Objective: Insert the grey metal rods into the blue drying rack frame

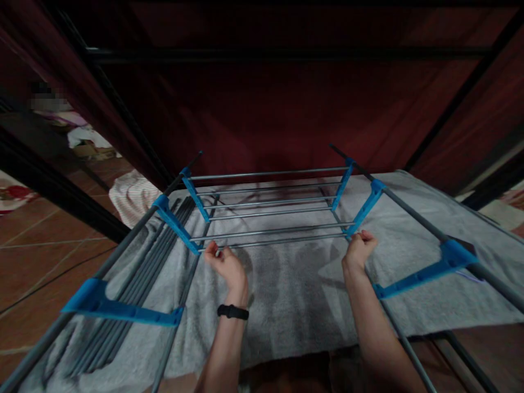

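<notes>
So I'm looking down at a half-built drying rack [270, 207] from the head cam, and I'll use that rack as my reference for everything. Way off to its left there's terracotta floor tile [36, 245] and a crumpled pale cloth [131, 196] lying on it just outside the frame. Closer in, left of the rack's middle, a bundle of loose grey rods [135, 284] lies on the grey towel [286, 289] that's spread under the whole rack. A blue plastic bracket [118, 310] sits at the rack's near left corner, running between two of the side tubes.

My left hand [224, 265] is at the near left end of the rack's rung section, fingers curled narrow around the nearest thin metal rod [270, 239] right where it meets the blue connector; there's a black band [232, 311] on that wrist. The rod runs straight across the near edge of the rung section, with more parallel rungs behind it.

My right hand [359, 248] is at the near right end of that same rod, closed tight on it too, knuckles up, right against the blue side piece. Further right of the rack's centre another blue bracket [429, 270] angles off the long grey side tube [413, 215]. Behind the rack is a dark red curtain [286, 109].
</notes>
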Tool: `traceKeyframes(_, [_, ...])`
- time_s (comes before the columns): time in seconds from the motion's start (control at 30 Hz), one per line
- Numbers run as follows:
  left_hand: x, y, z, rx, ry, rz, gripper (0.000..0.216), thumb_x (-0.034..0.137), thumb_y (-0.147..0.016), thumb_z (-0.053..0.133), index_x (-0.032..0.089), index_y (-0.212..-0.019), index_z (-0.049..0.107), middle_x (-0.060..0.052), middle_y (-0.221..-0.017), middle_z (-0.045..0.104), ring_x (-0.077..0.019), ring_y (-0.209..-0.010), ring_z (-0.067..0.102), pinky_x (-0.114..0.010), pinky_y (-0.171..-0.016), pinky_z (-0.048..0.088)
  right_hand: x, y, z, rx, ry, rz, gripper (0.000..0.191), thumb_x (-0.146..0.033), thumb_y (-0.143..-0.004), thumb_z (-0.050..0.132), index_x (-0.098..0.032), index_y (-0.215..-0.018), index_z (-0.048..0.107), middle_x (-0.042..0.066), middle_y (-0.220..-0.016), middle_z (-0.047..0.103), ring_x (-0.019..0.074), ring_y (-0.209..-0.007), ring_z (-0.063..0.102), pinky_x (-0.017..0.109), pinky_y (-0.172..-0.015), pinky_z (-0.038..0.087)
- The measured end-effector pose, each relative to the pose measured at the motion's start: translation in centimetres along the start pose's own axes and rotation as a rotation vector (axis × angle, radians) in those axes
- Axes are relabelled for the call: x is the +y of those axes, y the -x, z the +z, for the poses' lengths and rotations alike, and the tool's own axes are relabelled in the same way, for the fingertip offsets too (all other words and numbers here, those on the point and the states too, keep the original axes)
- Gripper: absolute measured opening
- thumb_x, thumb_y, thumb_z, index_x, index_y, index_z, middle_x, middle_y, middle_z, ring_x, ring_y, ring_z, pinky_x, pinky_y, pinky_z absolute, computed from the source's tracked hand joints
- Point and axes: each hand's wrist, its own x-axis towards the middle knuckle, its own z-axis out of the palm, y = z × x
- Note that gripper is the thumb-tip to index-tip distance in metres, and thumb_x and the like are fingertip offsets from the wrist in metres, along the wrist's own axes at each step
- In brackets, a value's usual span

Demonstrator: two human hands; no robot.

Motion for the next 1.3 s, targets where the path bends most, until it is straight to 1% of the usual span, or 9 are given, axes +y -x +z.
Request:
traceKeyframes(0.03, [0.3,1.2,0.3,-0.046,0.005,0.020,0.034,0.016,-0.083,0.051,0.022,-0.116,0.047,-0.009,-0.123,0.052,-0.0201,-0.117,0.053,-0.033,-0.101,0.042,0.0,0.9,0.2,0.083,-0.043,0.038,0.030,-0.035,-0.069,0.051,-0.025,-0.096,0.046,0.001,-0.088,0.054,0.0192,-0.083,0.057,0.035,-0.079,0.050])
traceKeyframes(0.1, [0.7,3.3,0.7,-0.168,0.022,0.049,0.033,0.015,-0.085,0.048,0.023,-0.117,0.049,-0.010,-0.123,0.054,-0.0198,-0.116,0.055,-0.034,-0.098,0.044,0.2,2.9,0.9,0.000,-0.123,0.103,0.027,-0.034,-0.066,0.051,-0.024,-0.090,0.049,0.000,-0.082,0.057,0.0177,-0.074,0.058,0.034,-0.074,0.050])
traceKeyframes(0.2, [0.8,5.5,0.0,-0.378,0.028,0.071,0.034,0.015,-0.086,0.047,0.023,-0.119,0.052,-0.011,-0.122,0.056,-0.0193,-0.110,0.059,-0.035,-0.092,0.048,1.2,6.6,1.9,-0.287,-0.094,0.165,0.022,-0.035,-0.066,0.051,-0.023,-0.084,0.054,0.001,-0.074,0.061,0.0189,-0.069,0.060,0.033,-0.068,0.049])
traceKeyframes(0.27, [0.6,6.5,-1.6,-0.522,0.015,0.104,0.034,0.015,-0.087,0.048,0.024,-0.119,0.054,-0.012,-0.121,0.057,-0.0193,-0.106,0.061,-0.036,-0.090,0.050,2.0,9.0,2.4,-0.545,0.078,0.130,0.015,-0.035,-0.068,0.049,-0.024,-0.075,0.055,0.000,-0.068,0.062,0.0204,-0.068,0.061,0.034,-0.067,0.050])
traceKeyframes(0.33, [-0.1,7.1,-3.7,-0.623,-0.007,0.147,0.032,0.016,-0.086,0.049,0.024,-0.116,0.057,-0.012,-0.118,0.059,-0.0198,-0.102,0.063,-0.037,-0.088,0.052,2.6,11.1,2.5,-0.618,0.130,0.103,0.009,-0.033,-0.065,0.054,-0.024,-0.065,0.057,0.000,-0.064,0.062,0.0224,-0.070,0.061,0.038,-0.072,0.050])
traceKeyframes(0.47, [-2.3,7.6,-8.2,-0.662,-0.064,0.158,0.028,0.017,-0.087,0.049,0.023,-0.111,0.061,-0.011,-0.110,0.064,-0.0213,-0.095,0.066,-0.041,-0.089,0.053,2.6,13.6,1.8,-0.649,0.168,0.004,0.012,-0.027,-0.065,0.052,-0.025,-0.070,0.063,0.001,-0.078,0.067,0.0232,-0.081,0.062,0.042,-0.089,0.047])
traceKeyframes(0.6, [-4.0,7.7,-10.5,-0.672,-0.120,0.087,0.025,0.018,-0.088,0.047,0.021,-0.107,0.062,-0.012,-0.106,0.068,-0.0229,-0.089,0.069,-0.042,-0.087,0.054,2.2,14.0,0.1,-0.713,0.174,-0.074,0.019,-0.025,-0.067,0.049,-0.025,-0.077,0.066,0.002,-0.083,0.069,0.0237,-0.083,0.064,0.041,-0.088,0.049])
traceKeyframes(0.9, [-3.9,8.2,-11.1,-0.680,-0.190,0.165,0.027,0.017,-0.087,0.044,0.018,-0.104,0.064,-0.010,-0.101,0.070,-0.0213,-0.089,0.069,-0.040,-0.088,0.054,2.9,14.7,-1.3,-0.775,0.347,-0.382,0.032,-0.011,-0.070,0.040,-0.024,-0.080,0.068,0.004,-0.090,0.069,0.0202,-0.092,0.065,0.034,-0.093,0.048])
traceKeyframes(1.3, [-3.8,8.7,-11.2,-0.659,-0.240,0.199,0.028,0.015,-0.088,0.042,0.018,-0.104,0.065,-0.009,-0.101,0.069,-0.0200,-0.092,0.067,-0.037,-0.089,0.053,3.3,15.2,-2.1,-0.785,0.516,-0.582,0.035,-0.008,-0.077,0.037,-0.022,-0.090,0.067,0.006,-0.099,0.070,0.0204,-0.098,0.065,0.032,-0.090,0.044])
